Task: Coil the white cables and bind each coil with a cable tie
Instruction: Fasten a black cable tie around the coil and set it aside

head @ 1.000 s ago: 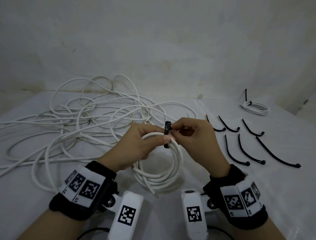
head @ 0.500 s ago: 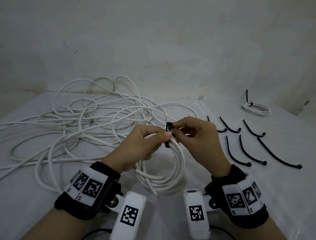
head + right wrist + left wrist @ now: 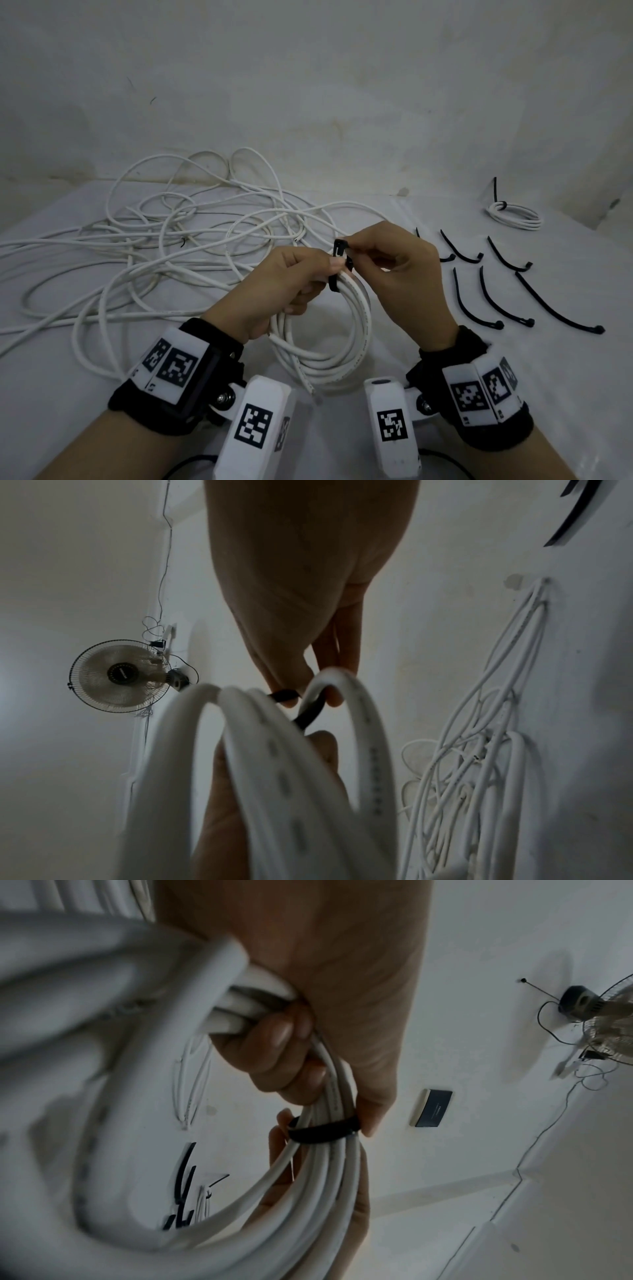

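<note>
White coil, black cable tie

I note the cable tie head, upright above the coil a second ago, now bent over toward the right hand. Right fingertips have shifted onto its upper end; both hands sit slightly higher.

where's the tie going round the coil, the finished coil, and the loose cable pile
cable tie (image 3: 323,1131): left wrist view, on the black band wrapped round the strands.
finished coil (image 3: 517,220): head view, on its near white loops.
loose cable pile (image 3: 191,246): head view, on a strand mid-tangle.
</note>
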`<action>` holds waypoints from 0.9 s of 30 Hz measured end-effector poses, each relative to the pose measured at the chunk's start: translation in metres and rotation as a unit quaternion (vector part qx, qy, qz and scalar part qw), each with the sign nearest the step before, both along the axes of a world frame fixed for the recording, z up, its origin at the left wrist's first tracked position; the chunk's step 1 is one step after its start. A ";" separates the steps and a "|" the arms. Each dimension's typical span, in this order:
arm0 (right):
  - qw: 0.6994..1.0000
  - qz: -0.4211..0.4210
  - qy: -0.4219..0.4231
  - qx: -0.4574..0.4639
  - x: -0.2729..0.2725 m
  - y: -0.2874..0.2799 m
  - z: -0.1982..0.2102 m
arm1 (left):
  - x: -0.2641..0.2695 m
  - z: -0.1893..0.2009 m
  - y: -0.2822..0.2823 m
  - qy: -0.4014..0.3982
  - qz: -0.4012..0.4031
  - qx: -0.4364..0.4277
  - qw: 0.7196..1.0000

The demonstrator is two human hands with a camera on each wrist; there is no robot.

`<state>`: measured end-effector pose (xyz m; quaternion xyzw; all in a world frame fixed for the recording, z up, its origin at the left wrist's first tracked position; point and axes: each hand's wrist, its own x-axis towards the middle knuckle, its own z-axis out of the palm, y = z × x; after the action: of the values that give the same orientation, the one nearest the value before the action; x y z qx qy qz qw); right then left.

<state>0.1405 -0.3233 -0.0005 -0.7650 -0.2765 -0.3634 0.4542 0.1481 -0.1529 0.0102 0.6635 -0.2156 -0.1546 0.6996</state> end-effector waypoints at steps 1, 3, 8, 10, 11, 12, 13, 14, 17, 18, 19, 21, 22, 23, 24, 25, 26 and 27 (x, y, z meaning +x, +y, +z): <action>1.000 -0.001 0.004 0.002 0.000 0.000 0.000 | 0.000 0.000 0.000 0.002 -0.001 -0.002 1.000; 1.000 0.006 0.016 0.015 0.000 0.000 0.000 | -0.001 0.000 0.000 0.003 -0.007 -0.012 1.000; 1.000 0.006 0.017 0.009 0.001 -0.001 0.000 | -0.003 0.002 -0.003 0.009 0.001 -0.015 1.000; 1.000 0.003 0.014 0.010 0.001 -0.001 0.000 | -0.004 0.002 -0.004 0.010 0.000 -0.014 1.000; 1.000 0.004 0.013 0.013 0.001 -0.002 0.000 | -0.004 0.002 -0.003 0.011 -0.002 -0.014 1.000; 1.000 0.004 0.015 0.018 0.002 -0.001 0.000 | -0.005 0.002 -0.003 0.013 -0.005 -0.013 1.000; 1.000 0.006 0.018 0.025 0.002 -0.001 0.000 | -0.006 0.003 -0.004 0.017 -0.008 -0.011 1.000; 0.999 0.011 0.023 0.032 0.001 0.000 0.000 | -0.007 0.003 -0.004 0.023 -0.012 -0.008 1.000; 0.999 0.028 0.025 0.039 -0.002 0.000 0.003 | -0.011 0.006 -0.006 0.037 -0.017 -0.004 0.999; 0.999 0.032 0.024 0.034 -0.004 0.000 0.004 | -0.011 0.006 -0.006 0.039 -0.015 -0.004 0.999; 0.999 0.035 0.025 0.030 -0.006 0.001 0.005 | -0.011 0.006 -0.006 0.040 -0.013 -0.003 0.999; 0.997 0.042 0.044 0.041 -0.009 0.001 0.007 | -0.011 0.005 -0.006 0.041 -0.006 0.000 0.999; 0.996 0.045 0.061 0.054 -0.011 0.001 0.008 | -0.010 0.005 -0.006 0.041 -0.002 0.001 0.999; 0.994 0.048 0.078 0.065 -0.012 0.001 0.009 | -0.009 0.004 -0.005 0.039 0.001 0.002 0.999; 0.992 0.051 0.093 0.070 -0.013 0.001 0.010 | -0.008 0.004 -0.005 0.036 0.004 0.004 0.999; 0.991 0.055 0.105 0.068 -0.013 0.001 0.012 | -0.007 0.004 -0.004 0.032 0.006 0.004 0.999; 0.990 0.057 0.114 0.061 -0.013 0.001 0.012 | -0.006 0.004 -0.003 0.025 0.005 0.006 1.000; 0.990 0.058 0.121 0.051 -0.013 0.001 0.013 | -0.005 0.004 -0.002 0.016 0.006 0.011 1.000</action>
<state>0.1274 -0.3225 0.0126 -0.7616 -0.2448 -0.2550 0.5431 0.1428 -0.1547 0.0143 0.6698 -0.1989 -0.1639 0.6964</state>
